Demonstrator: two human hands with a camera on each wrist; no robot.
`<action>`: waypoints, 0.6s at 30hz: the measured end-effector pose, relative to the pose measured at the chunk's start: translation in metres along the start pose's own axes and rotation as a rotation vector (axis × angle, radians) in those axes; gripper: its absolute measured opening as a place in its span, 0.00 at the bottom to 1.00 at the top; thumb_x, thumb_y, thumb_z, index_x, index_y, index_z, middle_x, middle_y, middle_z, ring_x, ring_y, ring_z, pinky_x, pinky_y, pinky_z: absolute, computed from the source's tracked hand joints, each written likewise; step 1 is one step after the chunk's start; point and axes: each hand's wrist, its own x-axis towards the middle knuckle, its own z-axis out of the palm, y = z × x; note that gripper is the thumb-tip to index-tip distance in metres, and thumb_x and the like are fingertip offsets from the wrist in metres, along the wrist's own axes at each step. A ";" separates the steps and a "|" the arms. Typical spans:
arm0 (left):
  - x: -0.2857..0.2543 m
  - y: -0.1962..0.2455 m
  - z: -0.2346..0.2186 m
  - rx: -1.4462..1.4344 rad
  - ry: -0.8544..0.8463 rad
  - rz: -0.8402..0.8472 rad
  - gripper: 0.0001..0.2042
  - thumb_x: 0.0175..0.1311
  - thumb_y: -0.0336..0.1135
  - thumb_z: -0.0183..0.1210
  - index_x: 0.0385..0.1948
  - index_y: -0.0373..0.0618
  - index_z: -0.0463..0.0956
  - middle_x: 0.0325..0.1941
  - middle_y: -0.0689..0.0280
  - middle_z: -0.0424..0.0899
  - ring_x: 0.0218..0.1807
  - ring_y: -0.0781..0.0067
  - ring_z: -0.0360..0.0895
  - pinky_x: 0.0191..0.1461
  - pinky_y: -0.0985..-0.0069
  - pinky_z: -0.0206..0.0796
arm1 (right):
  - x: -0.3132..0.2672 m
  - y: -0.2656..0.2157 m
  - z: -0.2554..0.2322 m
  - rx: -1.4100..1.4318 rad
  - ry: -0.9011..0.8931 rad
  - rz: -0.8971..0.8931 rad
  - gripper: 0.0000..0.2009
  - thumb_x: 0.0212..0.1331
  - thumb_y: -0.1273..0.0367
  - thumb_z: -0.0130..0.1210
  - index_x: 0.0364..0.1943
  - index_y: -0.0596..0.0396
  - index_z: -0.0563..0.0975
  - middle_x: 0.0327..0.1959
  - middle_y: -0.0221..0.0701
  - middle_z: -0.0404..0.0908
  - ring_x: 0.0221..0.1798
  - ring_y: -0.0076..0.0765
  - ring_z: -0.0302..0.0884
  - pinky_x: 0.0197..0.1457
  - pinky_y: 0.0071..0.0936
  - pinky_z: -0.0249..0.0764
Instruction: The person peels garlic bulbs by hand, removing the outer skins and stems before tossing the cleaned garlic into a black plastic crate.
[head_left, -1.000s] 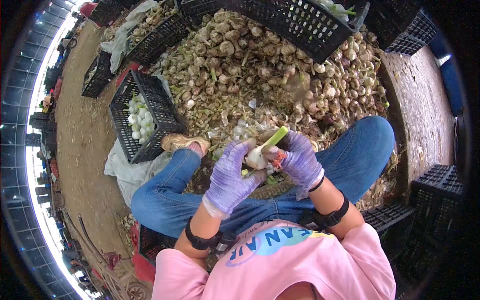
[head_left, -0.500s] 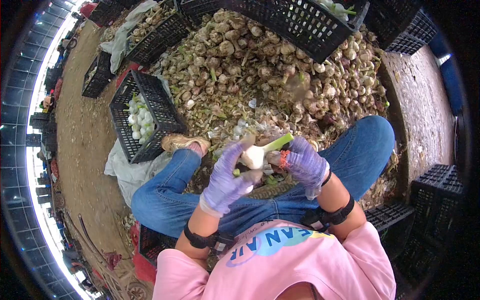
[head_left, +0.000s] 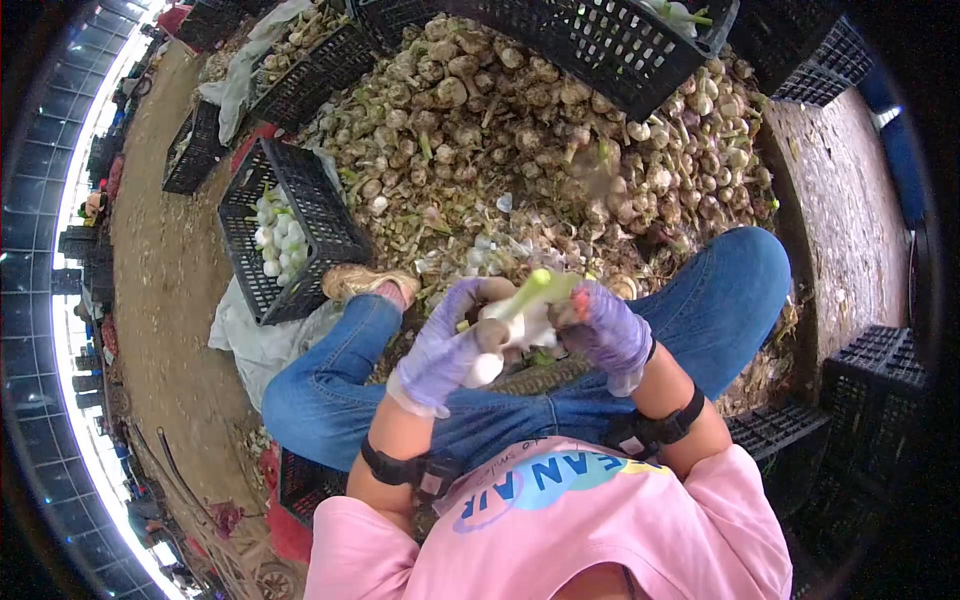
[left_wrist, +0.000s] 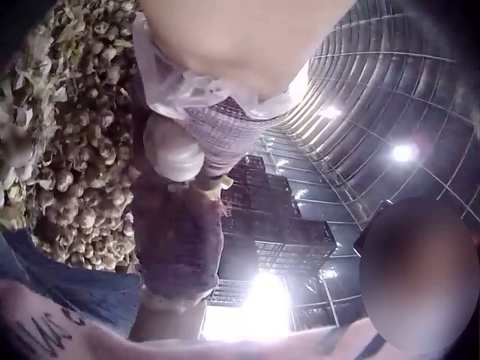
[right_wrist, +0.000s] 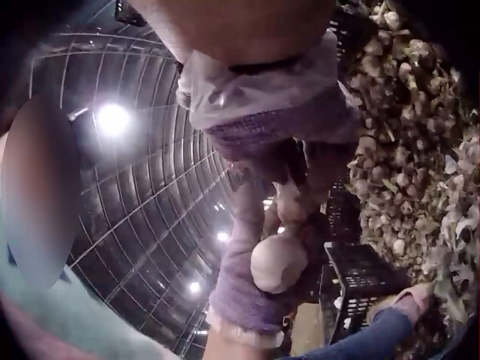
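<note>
Both gloved hands are wrapped around one garlic bulb (head_left: 497, 340) over the lap, just short of the big garlic pile (head_left: 520, 130): left hand (head_left: 440, 350) cups the head, right hand (head_left: 605, 325) pinches by the green stalk (head_left: 530, 290). Bulb's probably light and firm with flaky, slippery skin, so grab the head; wrists angled inward.

Fingers (head_left: 470, 330) partly hidden behind the garlic bulb (head_left: 510, 330), far black crate (head_left: 590, 40) cut off by the top edge

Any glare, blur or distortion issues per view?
Head: heavy fisheye with dark vignette, garlic bulb in the hands slightly motion-blurred. Left wrist: roof light blows out, the foreground is dark. Right wrist: lamp flares, the near wrist is out of focus.
</note>
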 end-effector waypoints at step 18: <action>0.010 -0.004 -0.009 0.387 0.177 0.577 0.10 0.48 0.24 0.64 0.33 0.44 0.77 0.40 0.65 0.76 0.44 0.72 0.74 0.47 0.77 0.67 | 0.001 -0.006 0.006 0.435 0.301 -0.135 0.18 0.58 0.59 0.48 0.41 0.62 0.70 0.38 0.39 0.75 0.43 0.40 0.75 0.44 0.35 0.75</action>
